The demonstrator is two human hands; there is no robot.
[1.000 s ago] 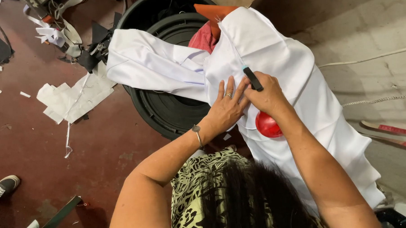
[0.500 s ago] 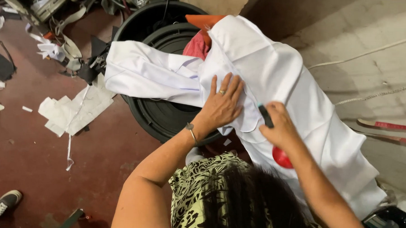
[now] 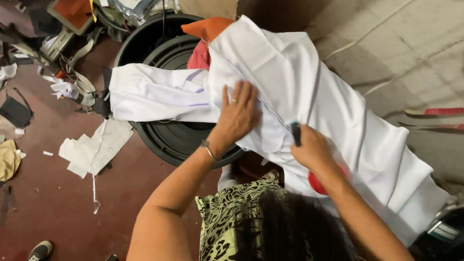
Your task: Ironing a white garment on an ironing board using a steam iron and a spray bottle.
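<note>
While the left hand [image 3: 238,114] lies flat and open on the white garment [image 3: 315,97], fingers spread and holding nothing, it only presses the cloth down. The right hand [image 3: 309,147] is closed around a small dark tool [image 3: 295,132], tip pointing away from the body; I cannot tell what kind of tool it is. The garment is draped over a black bin [image 3: 165,138] w/ a sleeve hanging to the left of the flat hand, and a red round thing [image 3: 317,184] shows just under the right wrist. To do this step well, I think: keep the cloth tight btw. both hands, move the tool slowly along the seam line, and keep the left fingers beside the tip, not in front of it.
</note>
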